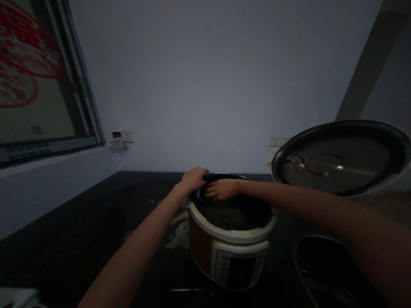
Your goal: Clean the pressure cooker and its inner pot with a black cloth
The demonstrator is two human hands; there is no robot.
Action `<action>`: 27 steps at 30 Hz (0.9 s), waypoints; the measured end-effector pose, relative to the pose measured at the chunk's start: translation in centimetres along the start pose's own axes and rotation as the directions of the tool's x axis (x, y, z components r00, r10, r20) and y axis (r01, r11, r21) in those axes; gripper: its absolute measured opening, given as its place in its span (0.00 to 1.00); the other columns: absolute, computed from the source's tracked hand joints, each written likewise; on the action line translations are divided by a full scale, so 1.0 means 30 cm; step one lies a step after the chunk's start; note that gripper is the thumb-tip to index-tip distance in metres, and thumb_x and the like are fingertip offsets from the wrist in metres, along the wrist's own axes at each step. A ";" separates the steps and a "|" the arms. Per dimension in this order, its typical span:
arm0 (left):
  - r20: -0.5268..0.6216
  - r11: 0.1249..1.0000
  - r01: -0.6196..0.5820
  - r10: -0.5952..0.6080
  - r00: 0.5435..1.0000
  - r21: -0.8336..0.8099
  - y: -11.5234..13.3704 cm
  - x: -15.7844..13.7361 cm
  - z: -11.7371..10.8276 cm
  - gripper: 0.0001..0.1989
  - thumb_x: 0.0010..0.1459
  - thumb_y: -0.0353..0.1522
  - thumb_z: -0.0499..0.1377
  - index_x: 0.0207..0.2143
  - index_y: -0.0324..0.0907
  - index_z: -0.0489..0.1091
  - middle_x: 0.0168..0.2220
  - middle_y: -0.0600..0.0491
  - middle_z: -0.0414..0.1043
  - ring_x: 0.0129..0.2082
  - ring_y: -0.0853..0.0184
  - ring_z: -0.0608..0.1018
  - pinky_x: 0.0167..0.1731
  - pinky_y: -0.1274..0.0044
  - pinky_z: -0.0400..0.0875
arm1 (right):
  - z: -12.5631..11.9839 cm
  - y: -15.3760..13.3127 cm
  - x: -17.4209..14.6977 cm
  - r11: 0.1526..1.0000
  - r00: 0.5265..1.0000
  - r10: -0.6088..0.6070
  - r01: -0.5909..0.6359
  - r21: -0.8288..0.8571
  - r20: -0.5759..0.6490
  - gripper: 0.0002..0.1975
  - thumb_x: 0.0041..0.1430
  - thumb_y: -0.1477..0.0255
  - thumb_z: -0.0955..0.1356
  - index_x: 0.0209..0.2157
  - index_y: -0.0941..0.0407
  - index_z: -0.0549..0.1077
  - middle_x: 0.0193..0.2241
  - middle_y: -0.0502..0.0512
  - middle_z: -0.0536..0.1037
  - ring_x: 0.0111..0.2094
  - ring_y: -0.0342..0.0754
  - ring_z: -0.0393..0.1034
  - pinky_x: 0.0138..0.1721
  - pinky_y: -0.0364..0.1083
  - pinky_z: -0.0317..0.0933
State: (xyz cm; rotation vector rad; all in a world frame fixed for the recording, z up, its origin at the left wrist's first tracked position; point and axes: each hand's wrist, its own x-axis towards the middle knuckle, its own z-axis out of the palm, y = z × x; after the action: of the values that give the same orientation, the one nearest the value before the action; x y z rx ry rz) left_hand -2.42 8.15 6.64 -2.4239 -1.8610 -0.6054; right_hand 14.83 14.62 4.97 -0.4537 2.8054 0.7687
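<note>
An electric pressure cooker (pixel 201 244), white and brown with a front control panel, stands on the dark tabletop with its lid (pixel 324 164) swung up to the right. Its inside is dark, with a small round piece (pixel 225 217) at the bottom. My left hand (pixel 194 177) grips the rim at the back left, fingers bent over the edge. Inside the cooker, my right hand (pixel 223 189) reaches to the left inner wall, its fingers stretched out and fingertips in shadow. No held object shows there.
A dark inner pot (pixel 327 265) stands at the lower right, partly behind my right forearm. The black tabletop (pixel 105 214) meets the wall, which carries sockets (pixel 126 137) at left and a socket plate (pixel 278 141) at right. A white object (pixel 17 296) is cut off at the lower left.
</note>
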 end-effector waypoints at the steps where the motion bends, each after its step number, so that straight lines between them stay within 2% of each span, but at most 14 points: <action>1: -0.024 0.999 -0.001 0.000 1.000 -0.041 -0.001 -0.006 -0.002 0.24 0.55 0.28 0.59 0.56 0.41 0.68 0.56 0.44 0.71 0.56 0.58 0.73 0.55 0.69 0.66 | 0.012 0.011 -0.009 0.999 0.999 -0.042 0.042 -0.032 -0.006 0.09 0.63 0.77 0.65 0.40 0.57 0.77 0.52 0.57 0.74 0.54 0.49 0.66 0.57 0.49 0.57; 3: -0.079 0.992 -0.009 -0.001 0.997 -0.124 -0.002 -0.029 -0.003 0.23 0.60 0.30 0.54 0.59 0.41 0.65 0.58 0.46 0.69 0.57 0.62 0.72 0.56 0.72 0.66 | 0.033 0.027 -0.026 0.992 0.996 -0.092 0.091 -0.089 -0.014 0.09 0.64 0.76 0.64 0.41 0.56 0.76 0.54 0.56 0.73 0.54 0.50 0.65 0.56 0.50 0.56; 5: -0.169 0.958 -0.011 -0.040 0.985 -0.287 -0.003 -0.065 -0.001 0.22 0.63 0.32 0.51 0.59 0.40 0.64 0.58 0.46 0.69 0.57 0.65 0.73 0.55 0.73 0.67 | 0.048 0.037 -0.045 0.986 0.994 -0.106 0.102 -0.134 -0.019 0.10 0.65 0.75 0.64 0.44 0.56 0.75 0.52 0.56 0.75 0.52 0.51 0.66 0.53 0.51 0.57; 7: -0.265 0.875 -0.005 -0.141 0.954 -0.484 -0.005 -0.108 0.004 0.20 0.63 0.33 0.52 0.56 0.40 0.66 0.57 0.46 0.71 0.55 0.64 0.74 0.55 0.71 0.67 | 0.058 0.040 -0.068 0.982 0.995 -0.095 0.090 -0.168 -0.022 0.11 0.65 0.75 0.63 0.46 0.56 0.75 0.47 0.56 0.77 0.48 0.51 0.67 0.49 0.52 0.58; 9: -0.311 0.789 0.012 -0.256 0.915 -0.615 -0.008 -0.152 0.013 0.18 0.61 0.33 0.53 0.52 0.40 0.70 0.54 0.46 0.73 0.54 0.63 0.74 0.56 0.69 0.66 | 0.063 0.040 -0.098 0.980 0.997 -0.072 0.067 -0.190 -0.022 0.09 0.64 0.75 0.64 0.42 0.56 0.75 0.43 0.56 0.78 0.45 0.51 0.68 0.46 0.52 0.58; 13: -0.333 0.752 0.049 -0.348 0.876 -0.657 -0.011 -0.223 0.034 0.15 0.60 0.33 0.54 0.48 0.41 0.72 0.51 0.46 0.75 0.53 0.61 0.75 0.56 0.66 0.65 | 0.061 0.042 -0.154 0.976 0.999 -0.037 0.035 -0.213 -0.006 0.07 0.62 0.76 0.66 0.31 0.57 0.76 0.36 0.55 0.78 0.41 0.52 0.68 0.43 0.52 0.58; 16: -0.322 0.729 0.045 -0.356 0.877 -0.682 -0.010 -0.255 0.052 0.15 0.61 0.34 0.53 0.48 0.40 0.72 0.51 0.46 0.75 0.52 0.60 0.76 0.54 0.65 0.67 | 0.066 0.049 -0.164 0.974 0.999 -0.046 0.046 -0.224 0.006 0.08 0.63 0.76 0.66 0.31 0.57 0.76 0.40 0.55 0.78 0.45 0.52 0.68 0.45 0.52 0.58; 20: -0.296 0.700 0.047 -0.361 0.884 -0.713 -0.012 -0.270 0.072 0.16 0.60 0.34 0.54 0.48 0.41 0.72 0.50 0.45 0.75 0.52 0.59 0.76 0.52 0.64 0.69 | 0.090 0.056 -0.146 0.969 0.997 -0.072 0.071 -0.237 0.003 0.08 0.64 0.75 0.65 0.36 0.59 0.77 0.51 0.57 0.75 0.54 0.53 0.65 0.54 0.53 0.56; 27: -0.299 0.690 0.007 -0.323 0.898 -0.724 -0.019 -0.261 0.091 0.17 0.60 0.34 0.54 0.49 0.41 0.71 0.52 0.45 0.74 0.53 0.59 0.75 0.55 0.65 0.67 | 0.119 0.062 -0.175 0.967 0.994 -0.110 0.102 -0.232 -0.023 0.13 0.66 0.76 0.62 0.48 0.56 0.74 0.59 0.55 0.69 0.59 0.50 0.63 0.61 0.52 0.54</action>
State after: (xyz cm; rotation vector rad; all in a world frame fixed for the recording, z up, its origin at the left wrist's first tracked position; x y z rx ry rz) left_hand -3.82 1.77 1.53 -2.1629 -1.8879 -2.0114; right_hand 19.47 19.25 4.21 -0.6555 2.7080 1.0774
